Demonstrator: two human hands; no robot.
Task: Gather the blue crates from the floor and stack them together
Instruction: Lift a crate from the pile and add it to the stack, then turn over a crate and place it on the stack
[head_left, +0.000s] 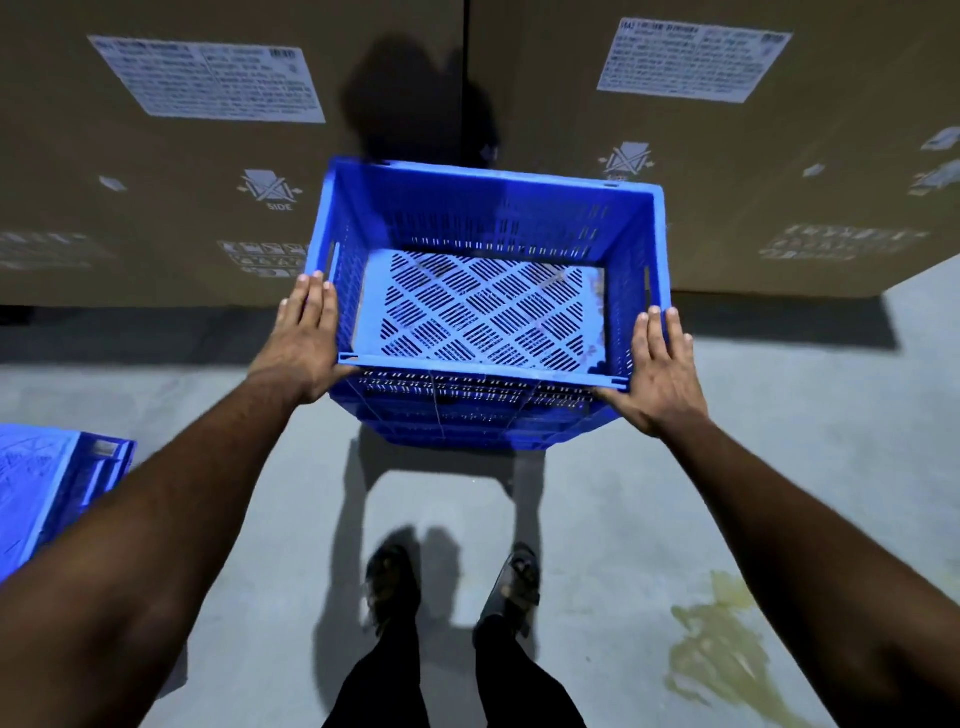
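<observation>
A blue crate (485, 291) sits upright, open side up, in front of the person, between their outstretched arms. Its long axis runs left to right across the view, with the long near wall facing the person and the far long wall toward two large cardboard boxes (208, 156). The floor of the crate is a slotted lattice; the walls are perforated. Below the near rim, further blue perforated walls are visible, so the crate appears to rest on at least one more of its kind; how many cannot be told.

The left hand (306, 343) lies flat against the outside of the left short wall at the near corner, fingers extended and together, thumb under the near rim. The right hand (662, 369) mirrors it on the right short wall, fingers straight, palm pressed to the plastic. Neither hand is curled into the handle slots.

A second blue crate (57, 488) stands on the grey floor (675, 493) at the far left, well apart. A yellowish stain (722, 639) marks the floor lower right. The person's feet (452, 582) stand just behind the stack.
</observation>
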